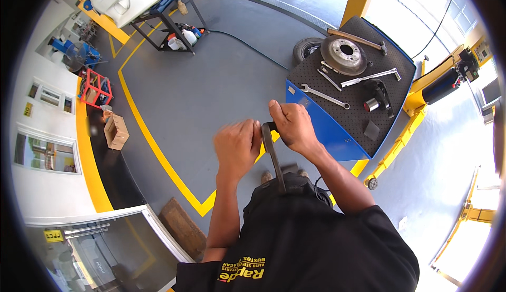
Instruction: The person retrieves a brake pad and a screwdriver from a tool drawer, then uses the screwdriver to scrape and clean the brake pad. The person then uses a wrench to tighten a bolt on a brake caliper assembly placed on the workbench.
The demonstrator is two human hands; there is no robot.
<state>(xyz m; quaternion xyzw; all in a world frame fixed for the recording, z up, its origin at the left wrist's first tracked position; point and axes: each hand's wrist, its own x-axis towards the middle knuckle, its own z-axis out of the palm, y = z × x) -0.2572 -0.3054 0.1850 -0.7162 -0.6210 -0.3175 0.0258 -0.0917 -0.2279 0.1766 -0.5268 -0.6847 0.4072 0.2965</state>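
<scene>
Two bare hands meet in front of the person's waist, out over the grey floor (174,97). Between them is a dark strip (275,160), its far end up at the hands and its near end down against the black shirt (321,234); I cannot tell whether it is fixed there. The right hand (294,127) is curled closed around the far end. The left hand (237,144) is blurred, fingers bent and thumb side close by the strip; from here I can't tell whether it grips or only rests beside it.

By its narrow, flat look I'd judge the strip light, hardly fragile, and bendable along its length, though the slight curve might mean something stiffer. It doesn't look slippery. I'd pinch it at the far end, thumb on one flat face and fingers on the other, with the second hand lower down to steady it.

To the right, well apart from the hands' hold, a combination wrench (326,97) and a brake disc (343,54) lie on the workbench (348,123).
</scene>
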